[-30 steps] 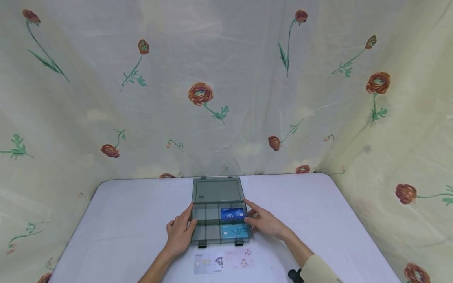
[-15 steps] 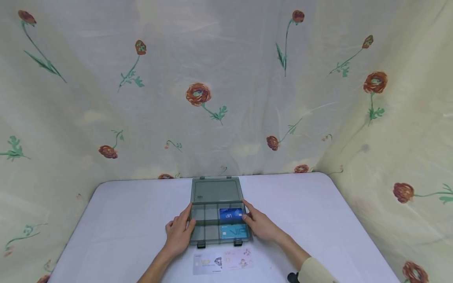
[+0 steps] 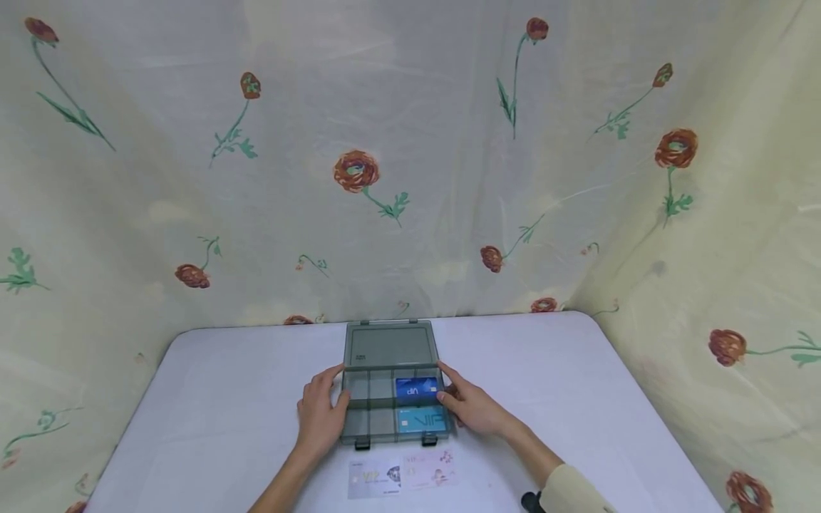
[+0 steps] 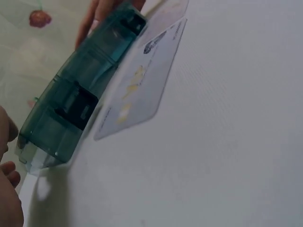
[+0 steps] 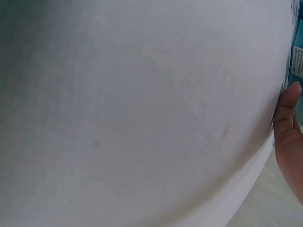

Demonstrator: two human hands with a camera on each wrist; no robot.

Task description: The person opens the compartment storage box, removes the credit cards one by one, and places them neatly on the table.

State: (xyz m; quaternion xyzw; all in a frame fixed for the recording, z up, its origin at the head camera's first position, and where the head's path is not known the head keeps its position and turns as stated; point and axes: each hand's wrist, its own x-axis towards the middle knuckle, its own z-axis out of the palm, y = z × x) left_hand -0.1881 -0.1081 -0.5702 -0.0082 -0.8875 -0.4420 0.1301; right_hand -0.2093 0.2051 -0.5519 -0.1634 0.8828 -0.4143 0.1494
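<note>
A translucent grey-green compartment box (image 3: 381, 422) lies on the table, its lid (image 3: 391, 345) folded back toward the far edge. Inside, on the right, are a dark blue VIP card (image 3: 415, 387) and a light blue VIP card (image 3: 420, 419). My left hand (image 3: 321, 413) holds the box's left side, thumb at the rim and index finger by the hinge corner. On the opposite side my right hand (image 3: 473, 405) grips the wall, its thumb over the rim and index finger reaching the hinge. Some fingers of both hands are hidden.
In front of the box lie a silver VIP card (image 3: 374, 479) and a pale pink card (image 3: 430, 469) side by side. Two black latches (image 3: 363, 444) stick out from the box front. A flower-printed curtain (image 3: 410, 178) hangs behind the white table (image 3: 224, 413).
The left hand has shifted along the box's side, with its index finger now more bent. The box, cards and right hand look nearly the same; the whole view has drifted slightly.
</note>
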